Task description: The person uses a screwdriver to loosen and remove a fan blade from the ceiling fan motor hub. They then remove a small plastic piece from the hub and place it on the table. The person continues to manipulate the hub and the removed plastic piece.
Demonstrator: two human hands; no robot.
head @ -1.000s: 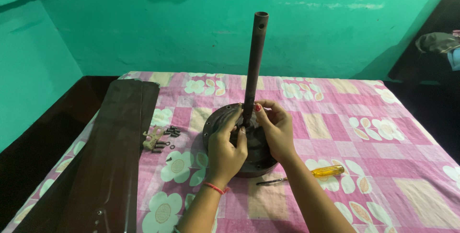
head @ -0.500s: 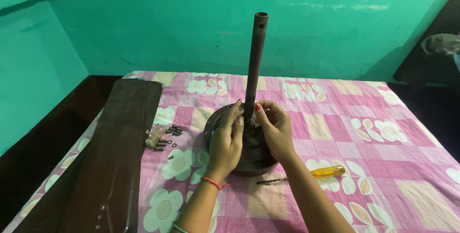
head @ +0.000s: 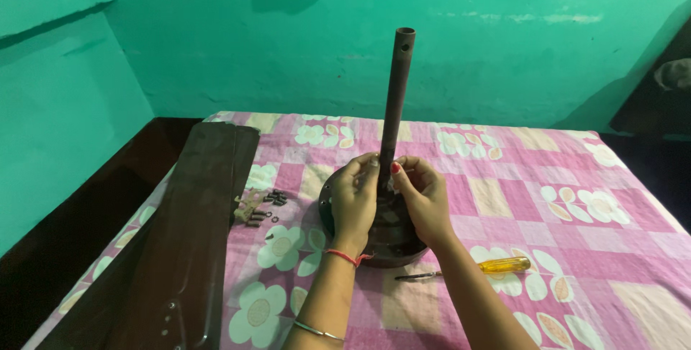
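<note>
One pink floral bedsheet (head: 547, 177), green wall (head: 504, 55)

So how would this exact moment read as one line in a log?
left hand: on rod base | right hand: on rod base | rod: upright on fan motor | screwdriver: on bedsheet, right | fan blades: left

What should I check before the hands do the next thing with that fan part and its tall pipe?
1. Pipe stands upright on the round fan motor: ok.
2. Left hand and right hand both at the pipe's base: ok.
3. What the fingers pinch there: cannot tell, hidden.
4. Yellow-handled screwdriver lies beside the motor: ok.
5. Small screws piled together on the bedsheet: ok.
6. Dark fan blades lie apart from the hands: ok.
</note>
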